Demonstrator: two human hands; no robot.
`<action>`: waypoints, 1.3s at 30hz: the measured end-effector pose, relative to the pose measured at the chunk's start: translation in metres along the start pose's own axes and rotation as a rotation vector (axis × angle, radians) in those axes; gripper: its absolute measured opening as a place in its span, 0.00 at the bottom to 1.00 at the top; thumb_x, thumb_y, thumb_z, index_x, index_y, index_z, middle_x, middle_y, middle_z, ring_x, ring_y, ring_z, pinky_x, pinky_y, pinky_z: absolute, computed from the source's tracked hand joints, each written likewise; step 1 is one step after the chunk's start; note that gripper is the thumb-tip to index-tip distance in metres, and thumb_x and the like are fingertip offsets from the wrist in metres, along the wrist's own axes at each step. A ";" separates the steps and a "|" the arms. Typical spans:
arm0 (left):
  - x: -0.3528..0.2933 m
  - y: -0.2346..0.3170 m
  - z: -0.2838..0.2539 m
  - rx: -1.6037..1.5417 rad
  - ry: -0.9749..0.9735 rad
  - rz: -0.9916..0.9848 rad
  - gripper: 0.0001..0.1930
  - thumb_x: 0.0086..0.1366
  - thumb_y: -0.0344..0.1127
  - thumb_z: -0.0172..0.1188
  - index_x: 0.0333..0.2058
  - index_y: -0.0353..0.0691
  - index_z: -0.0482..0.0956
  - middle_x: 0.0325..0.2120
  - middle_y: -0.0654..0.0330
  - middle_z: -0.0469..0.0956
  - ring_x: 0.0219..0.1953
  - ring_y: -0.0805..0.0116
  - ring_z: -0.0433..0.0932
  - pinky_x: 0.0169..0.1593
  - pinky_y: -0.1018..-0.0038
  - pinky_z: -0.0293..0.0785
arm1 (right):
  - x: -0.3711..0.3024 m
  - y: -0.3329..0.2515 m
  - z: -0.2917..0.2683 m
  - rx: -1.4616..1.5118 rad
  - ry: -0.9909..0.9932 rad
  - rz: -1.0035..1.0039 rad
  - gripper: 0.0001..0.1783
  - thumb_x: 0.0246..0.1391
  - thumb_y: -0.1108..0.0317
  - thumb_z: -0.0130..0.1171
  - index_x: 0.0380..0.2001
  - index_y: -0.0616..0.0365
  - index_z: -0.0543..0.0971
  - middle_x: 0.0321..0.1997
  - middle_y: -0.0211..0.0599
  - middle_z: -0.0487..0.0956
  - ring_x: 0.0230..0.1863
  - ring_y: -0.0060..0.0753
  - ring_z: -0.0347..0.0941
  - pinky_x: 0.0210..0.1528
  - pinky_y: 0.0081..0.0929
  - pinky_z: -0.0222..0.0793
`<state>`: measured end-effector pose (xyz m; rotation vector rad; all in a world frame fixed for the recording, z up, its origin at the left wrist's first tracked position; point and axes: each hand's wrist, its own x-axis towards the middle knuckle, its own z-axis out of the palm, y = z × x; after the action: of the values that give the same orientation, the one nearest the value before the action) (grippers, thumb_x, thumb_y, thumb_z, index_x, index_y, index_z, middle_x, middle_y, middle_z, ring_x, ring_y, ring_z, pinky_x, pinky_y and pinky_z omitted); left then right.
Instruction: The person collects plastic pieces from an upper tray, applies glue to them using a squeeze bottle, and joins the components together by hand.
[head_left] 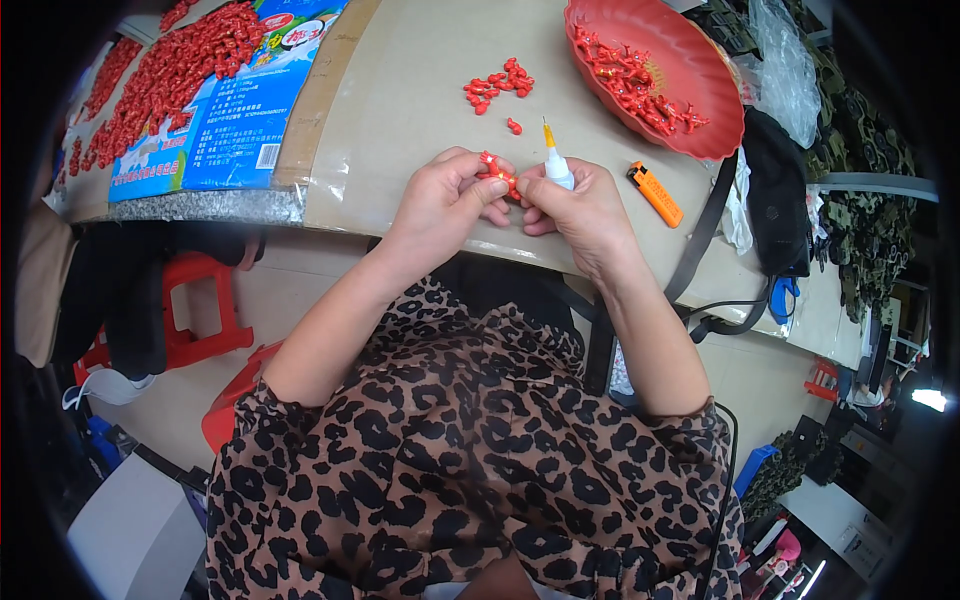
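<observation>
My left hand and right hand meet at frame centre, just over the near edge of the beige tabletop. Both pinch one small red glossy plastic piece between thumb and fingertips; the left has its upper end, the right the lower. The right hand is also clenched round a small white glue bottle w/ yellow pointed nozzle, tip up, body tucked against the palm.

The piece looks v. light, stiff and slick, so I'd say it could pop out of a loose pinch. Best hold is prob. at the ends w/ fingertips, keeping the middle free. The bottle looks light too, soft-walled I'd guess; grip is at its body, below the nozzle.

Counts: 1 piece in my hands, 1 bottle. 1 loose piece lies alone just above the hands. Above that, 1 small heap of the same red pieces, roughly a dozen, can't count exactly. 1 round red plastic tray at upper right holds many more, too many to count. 1 orange lighter lies right of my right hand. At upper left, 1 blue printed bag carries a big spread of red pieces, uncountable.
</observation>
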<state>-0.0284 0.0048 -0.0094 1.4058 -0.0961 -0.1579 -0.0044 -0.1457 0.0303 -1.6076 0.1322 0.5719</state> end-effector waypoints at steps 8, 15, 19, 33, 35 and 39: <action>0.000 0.000 0.000 -0.004 -0.006 0.005 0.07 0.58 0.24 0.46 0.35 0.28 0.71 0.31 0.59 0.67 0.29 0.74 0.73 0.34 0.81 0.74 | 0.000 0.000 0.000 -0.010 0.007 0.008 0.10 0.42 0.67 0.58 0.27 0.63 0.73 0.19 0.31 0.73 0.17 0.17 0.67 0.22 0.14 0.67; -0.004 0.002 0.001 0.005 0.000 0.133 0.09 0.57 0.22 0.46 0.37 0.29 0.71 0.35 0.59 0.64 0.34 0.72 0.72 0.38 0.80 0.73 | -0.001 0.003 -0.009 0.078 -0.075 -0.020 0.09 0.42 0.68 0.58 0.26 0.63 0.73 0.21 0.33 0.73 0.19 0.19 0.68 0.24 0.15 0.68; -0.004 -0.002 0.003 0.072 0.029 0.207 0.09 0.56 0.21 0.48 0.36 0.30 0.72 0.35 0.59 0.65 0.33 0.72 0.72 0.38 0.81 0.72 | 0.001 0.004 -0.010 0.098 -0.095 -0.006 0.09 0.42 0.68 0.58 0.26 0.63 0.73 0.22 0.33 0.73 0.19 0.19 0.68 0.25 0.16 0.68; -0.006 -0.001 0.003 0.269 0.097 0.290 0.10 0.51 0.21 0.51 0.34 0.33 0.74 0.32 0.58 0.69 0.32 0.72 0.73 0.35 0.80 0.71 | 0.000 0.000 -0.007 0.077 -0.092 0.031 0.08 0.40 0.68 0.57 0.24 0.62 0.73 0.21 0.32 0.74 0.19 0.15 0.67 0.24 0.13 0.66; -0.006 -0.001 0.000 0.308 0.029 0.256 0.10 0.55 0.20 0.49 0.36 0.32 0.73 0.35 0.59 0.66 0.34 0.73 0.73 0.39 0.81 0.73 | 0.000 0.000 -0.007 0.077 -0.094 0.031 0.08 0.40 0.68 0.57 0.24 0.62 0.73 0.21 0.32 0.74 0.18 0.15 0.67 0.24 0.13 0.66; -0.006 -0.003 -0.001 0.296 0.032 0.242 0.10 0.55 0.20 0.49 0.36 0.32 0.73 0.35 0.59 0.66 0.33 0.72 0.73 0.38 0.81 0.73 | 0.001 -0.002 -0.004 0.048 -0.087 0.043 0.08 0.40 0.69 0.57 0.24 0.62 0.73 0.20 0.32 0.73 0.18 0.17 0.68 0.23 0.13 0.66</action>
<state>-0.0341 0.0062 -0.0122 1.6774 -0.2707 0.0829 -0.0014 -0.1494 0.0318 -1.5345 0.1155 0.6662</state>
